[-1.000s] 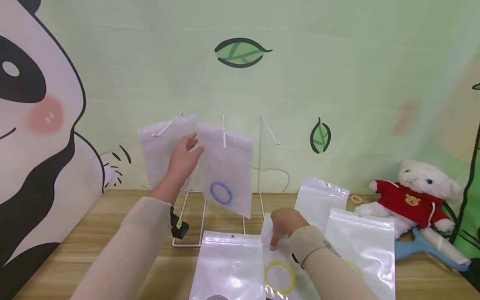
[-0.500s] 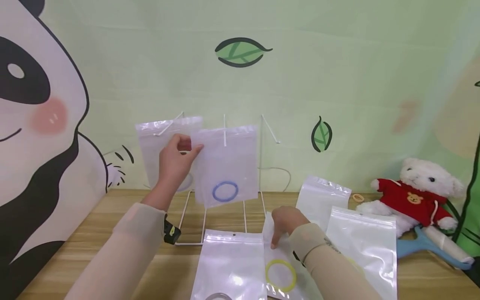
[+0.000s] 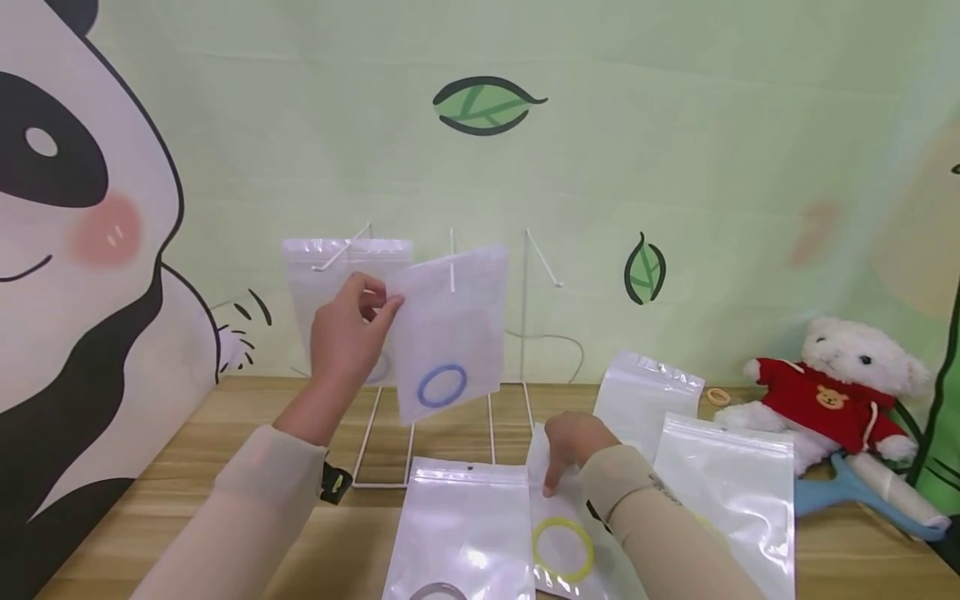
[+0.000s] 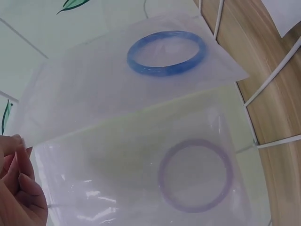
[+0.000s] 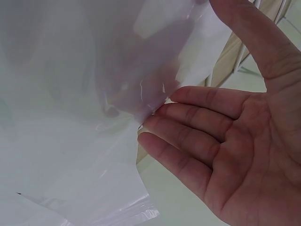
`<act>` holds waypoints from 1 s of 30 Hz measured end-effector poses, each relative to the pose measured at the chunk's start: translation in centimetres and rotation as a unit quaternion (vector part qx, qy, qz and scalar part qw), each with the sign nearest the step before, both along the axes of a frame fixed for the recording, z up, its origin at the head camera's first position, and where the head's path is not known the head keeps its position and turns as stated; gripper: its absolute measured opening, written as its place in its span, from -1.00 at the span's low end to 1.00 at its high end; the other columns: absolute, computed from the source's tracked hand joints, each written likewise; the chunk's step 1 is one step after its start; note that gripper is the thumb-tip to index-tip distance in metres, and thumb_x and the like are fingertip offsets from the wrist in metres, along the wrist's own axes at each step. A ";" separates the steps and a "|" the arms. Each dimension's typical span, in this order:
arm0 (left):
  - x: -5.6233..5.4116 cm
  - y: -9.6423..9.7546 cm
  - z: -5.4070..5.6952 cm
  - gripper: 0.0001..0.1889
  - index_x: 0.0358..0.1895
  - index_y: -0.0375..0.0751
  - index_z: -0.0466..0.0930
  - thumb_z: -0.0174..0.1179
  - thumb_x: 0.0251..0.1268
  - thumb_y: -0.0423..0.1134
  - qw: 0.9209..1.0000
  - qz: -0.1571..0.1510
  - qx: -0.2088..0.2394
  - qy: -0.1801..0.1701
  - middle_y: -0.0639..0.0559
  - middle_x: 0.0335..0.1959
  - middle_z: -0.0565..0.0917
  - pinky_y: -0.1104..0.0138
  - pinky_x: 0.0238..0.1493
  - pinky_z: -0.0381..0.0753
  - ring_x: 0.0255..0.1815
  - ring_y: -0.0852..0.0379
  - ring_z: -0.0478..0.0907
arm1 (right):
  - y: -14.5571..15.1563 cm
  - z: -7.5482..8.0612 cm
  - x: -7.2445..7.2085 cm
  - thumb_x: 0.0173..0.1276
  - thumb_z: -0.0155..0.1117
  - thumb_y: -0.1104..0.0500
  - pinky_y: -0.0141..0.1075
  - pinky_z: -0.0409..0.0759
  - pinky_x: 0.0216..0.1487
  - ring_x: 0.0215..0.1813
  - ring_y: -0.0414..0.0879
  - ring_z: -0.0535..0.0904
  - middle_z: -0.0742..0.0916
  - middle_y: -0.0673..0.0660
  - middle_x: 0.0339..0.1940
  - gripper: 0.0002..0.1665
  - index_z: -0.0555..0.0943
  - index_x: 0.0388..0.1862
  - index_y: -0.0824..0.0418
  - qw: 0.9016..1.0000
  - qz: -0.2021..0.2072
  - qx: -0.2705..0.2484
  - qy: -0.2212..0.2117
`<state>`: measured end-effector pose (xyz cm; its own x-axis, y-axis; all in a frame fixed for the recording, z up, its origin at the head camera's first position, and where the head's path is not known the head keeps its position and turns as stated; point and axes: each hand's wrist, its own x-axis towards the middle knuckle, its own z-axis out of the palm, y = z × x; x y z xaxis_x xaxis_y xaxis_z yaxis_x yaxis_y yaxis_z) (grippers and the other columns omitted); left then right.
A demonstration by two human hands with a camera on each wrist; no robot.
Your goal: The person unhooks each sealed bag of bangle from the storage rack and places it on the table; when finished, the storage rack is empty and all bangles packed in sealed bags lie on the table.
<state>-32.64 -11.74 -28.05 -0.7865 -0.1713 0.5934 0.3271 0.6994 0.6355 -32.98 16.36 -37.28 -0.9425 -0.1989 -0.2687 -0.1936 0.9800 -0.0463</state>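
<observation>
My left hand (image 3: 347, 325) pinches the left edge of a white zip bag (image 3: 476, 325) at the middle hook of the rack. A blue bangle (image 4: 167, 53) shows through that bag, which stands turned at an angle. Behind the left hand hangs another zip bag (image 3: 300, 292), holding a pale purple bangle (image 4: 196, 175). My right hand (image 3: 576, 446) rests at a zip bag (image 3: 543, 512) lying on the table with a yellow bangle (image 3: 562, 550) inside. In the right wrist view its fingers (image 5: 188, 136) lie against the bag's edge, thumb spread away.
The white wire rack (image 3: 380, 485) has a bare right hook (image 3: 543, 258). More zip bags lie about: one in front (image 3: 468, 525), one at right (image 3: 731, 500), one behind (image 3: 647, 392). A teddy bear (image 3: 832, 383), a blue forked object (image 3: 840, 487) and a small orange ring (image 3: 717, 397) are at right.
My left hand has moved slightly left and down and taken the blue-bangle bag's edge between thumb and fingers. That bag has swung round to a new angle. The right hand has stayed put.
</observation>
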 end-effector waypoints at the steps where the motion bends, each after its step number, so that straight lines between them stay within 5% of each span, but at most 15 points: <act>1: 0.2 0.0 0.0 -0.76 -0.09 -0.18 0.54 0.23 0.42 -0.08 1.000 0.000 -0.004 0.002 -0.11 -0.16 0.77 0.19 -0.28 0.50 -0.25 -0.02 0.63 | 0.0 0.0 0.0 -0.20 0.74 0.00 -0.10 0.57 -0.08 -0.30 0.00 0.49 0.60 0.07 -0.42 -0.45 0.54 -0.42 0.18 1.000 0.000 0.001 0.001; 7: 1.3 0.1 0.1 -0.81 -0.13 -0.17 0.52 0.19 0.45 -0.12 0.999 -0.013 -0.030 0.008 -0.10 -0.15 0.75 0.21 -0.42 0.52 -0.34 0.00 0.66 | -0.1 0.0 -0.1 -0.21 0.74 0.01 -0.09 0.57 -0.06 -0.29 -0.01 0.49 0.60 0.08 -0.41 -0.46 0.55 -0.42 0.18 1.000 0.001 0.001 0.002; 15: 2.8 0.4 -0.1 -0.80 -0.16 -0.20 0.55 0.20 0.44 -0.12 0.999 -0.018 -0.031 0.022 -0.12 -0.03 0.47 0.23 -0.49 0.48 -0.44 0.04 0.49 | -0.1 0.0 -0.1 -0.20 0.74 0.01 -0.10 0.57 -0.08 -0.30 -0.01 0.48 0.59 0.07 -0.42 -0.45 0.55 -0.41 0.19 1.000 0.004 0.003 -0.001; 30: 5.9 0.0 -0.2 -0.80 -0.10 -0.19 0.50 0.15 0.48 -0.12 0.995 -0.074 0.068 -0.012 -0.04 -0.35 0.61 0.33 -0.52 0.55 -0.48 0.05 0.60 | 0.0 -0.4 0.2 -0.26 0.76 0.00 -0.10 0.58 -0.06 -0.32 -0.01 0.51 0.61 0.05 -0.46 -0.45 0.55 -0.46 0.16 1.000 0.013 0.000 0.027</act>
<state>-26.79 -11.71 -28.30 -0.8232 -0.1304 0.5526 0.4028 0.5517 0.7303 -32.81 16.36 -37.68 -0.9500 -0.2244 -0.2172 -0.2222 0.9744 -0.0351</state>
